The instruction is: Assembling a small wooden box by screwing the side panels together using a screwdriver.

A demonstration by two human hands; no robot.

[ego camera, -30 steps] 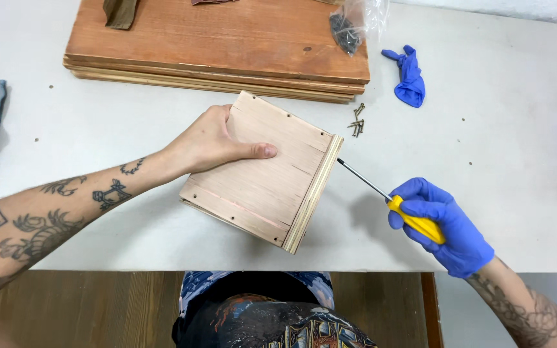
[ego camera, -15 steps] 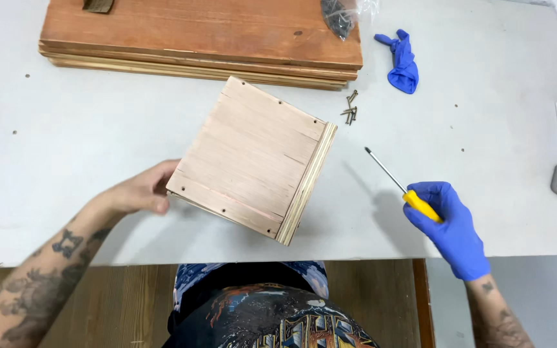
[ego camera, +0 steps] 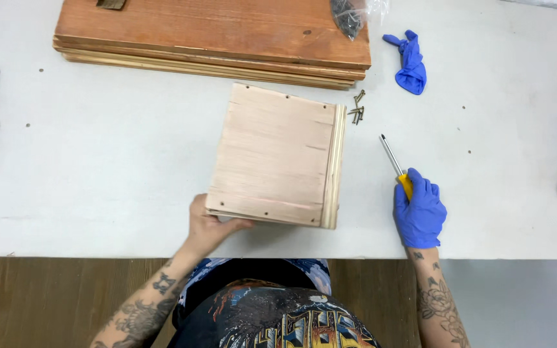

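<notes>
The bare left hand (ego camera: 206, 224) grips the wooden box (ego camera: 277, 156) at its near corner – likely light, stiff – while the gloved right hand (ego camera: 419, 211) clenches a screwdriver (ego camera: 396, 165).

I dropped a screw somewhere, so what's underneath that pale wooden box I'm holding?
Only the white table shows around the pale wooden box, with the left hand gripping its near corner. Loose screws lie beside its far right corner. Anything beneath it is covered.
</notes>
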